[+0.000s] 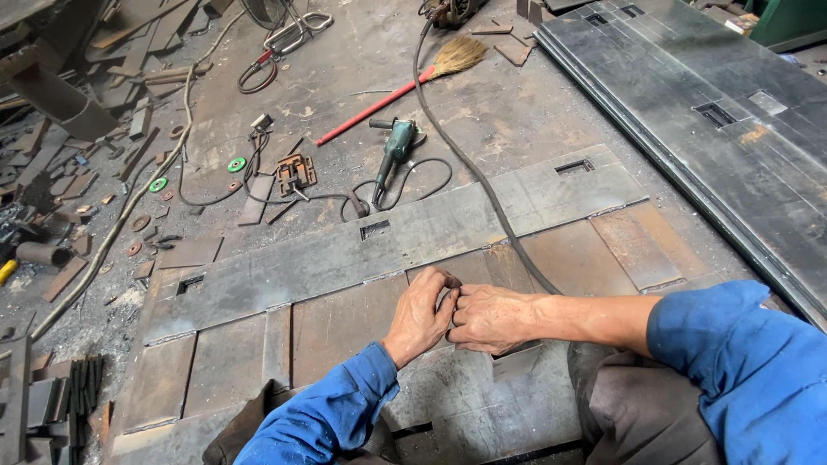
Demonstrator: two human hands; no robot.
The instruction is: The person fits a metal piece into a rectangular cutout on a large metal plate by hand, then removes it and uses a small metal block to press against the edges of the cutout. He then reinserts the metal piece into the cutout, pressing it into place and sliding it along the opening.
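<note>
- Where the two hands meet low in the head view, the left hand (pixel 419 314) is curled, fingers bent inward toward the right, its thumb side against the other hand's fingertips.
- The right hand (pixel 489 317) lies knuckles up, fingers folded in toward the left hand; the two touch at the fingertips.
- Whether either hand pinches something small between the fingers cannot be told; anything there is hidden by the fingers themselves.
- Both forearms wear blue sleeves (pixel 332 412), the right one pushed up past the wrist.
- Under the hands lies a flat, rusty steel plate assembly (pixel 345 258) on the floor, a long grey strip with small rectangular slots set across several brownish panels; the hands hover over or rest on it near its near edge.
- A thick black cable (pixel 469 164) runs from the top of the view down across the plate and ends just behind the right wrist.
- Beyond the plate a green angle grinder (pixel 394 148) lies on the concrete floor, its cord looped beside it.
- A broom with a red handle (pixel 392 93) lies just past the grinder.
- To the left of the grinder sit a small rusty metal bracket (pixel 295 173) and green discs (pixel 236 164), among scrap pieces.
- A large dark steel panel (pixel 706 112) with cut-outs stretches along the right side, well apart from the hands.
</note>
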